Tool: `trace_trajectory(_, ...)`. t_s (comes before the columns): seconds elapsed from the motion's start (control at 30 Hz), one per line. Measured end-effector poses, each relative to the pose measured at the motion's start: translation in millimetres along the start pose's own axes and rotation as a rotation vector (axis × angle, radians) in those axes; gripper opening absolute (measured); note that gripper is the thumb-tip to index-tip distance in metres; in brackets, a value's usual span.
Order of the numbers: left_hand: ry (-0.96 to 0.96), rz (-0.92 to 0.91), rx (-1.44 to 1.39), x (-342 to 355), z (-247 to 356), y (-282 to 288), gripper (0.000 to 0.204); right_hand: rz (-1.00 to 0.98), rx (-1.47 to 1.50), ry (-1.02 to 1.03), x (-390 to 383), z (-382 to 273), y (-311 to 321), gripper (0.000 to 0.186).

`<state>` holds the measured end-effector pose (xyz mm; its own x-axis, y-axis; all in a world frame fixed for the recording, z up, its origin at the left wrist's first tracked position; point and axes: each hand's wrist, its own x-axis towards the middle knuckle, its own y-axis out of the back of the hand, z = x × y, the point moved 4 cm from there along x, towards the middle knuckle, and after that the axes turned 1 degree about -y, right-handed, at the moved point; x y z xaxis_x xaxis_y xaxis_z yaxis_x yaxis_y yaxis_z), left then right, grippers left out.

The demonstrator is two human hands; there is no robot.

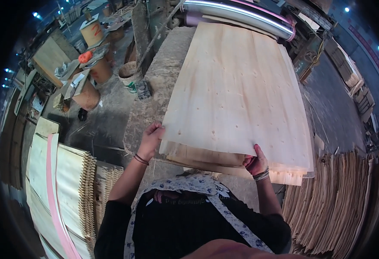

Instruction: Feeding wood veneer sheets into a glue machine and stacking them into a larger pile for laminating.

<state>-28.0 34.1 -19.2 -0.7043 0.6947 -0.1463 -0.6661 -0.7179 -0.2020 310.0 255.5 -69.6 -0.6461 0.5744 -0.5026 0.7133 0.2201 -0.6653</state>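
Note:
A wide, pale sheet of wood veneer (232,90) with small knots lies before me, its far end close to a long shiny roller (241,21). My left hand (152,137) is closed on the sheet's near left corner. At the near edge, my right hand (255,161) pinches the same sheet, thumb on top and fingers curled beneath. The edge between my hands is lifted a little. Below it show more veneer sheets (198,154), stacked unevenly, with the lower ones sticking out at the near right.
Stacked veneer (60,172) with a pink strip stands at my left. More bundled veneer sheets (327,198) stand on edge at my right. Beyond the left hand are a bucket (130,72) and several brown drums, one drum (86,93) topped by a board.

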Motion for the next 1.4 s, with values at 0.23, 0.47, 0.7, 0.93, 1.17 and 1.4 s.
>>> trace_trajectory(0.23,0.147,0.162,0.124,-4.0,-22.5,22.2,0.014,0.069,-0.191,0.051,48.8,-35.0,-15.2,0.027)
trace_trajectory(0.47,0.175,0.270,0.100,-20.9,-39.2,28.9,0.016,0.048,-0.055,0.031,200.8,-94.1,-16.0,0.017)
trace_trajectory(0.7,0.064,0.230,0.350,-21.5,-79.4,29.3,0.032,0.075,-0.077,0.113,320.2,-134.1,-51.3,0.029)
trace_trajectory(0.93,-0.066,0.087,0.758,-3.7,-100.0,18.7,0.047,-0.315,-0.365,-0.171,207.1,-69.4,-61.5,0.042)
trace_trajectory(1.17,-0.201,0.073,0.963,16.4,-90.8,11.5,0.047,-0.535,-0.124,-0.449,60.8,7.1,-24.3,0.045)
trace_trajectory(1.4,-0.068,-0.069,0.328,25.1,-52.4,-9.0,0.044,-0.386,-0.253,-0.514,-24.7,54.6,24.1,0.058)
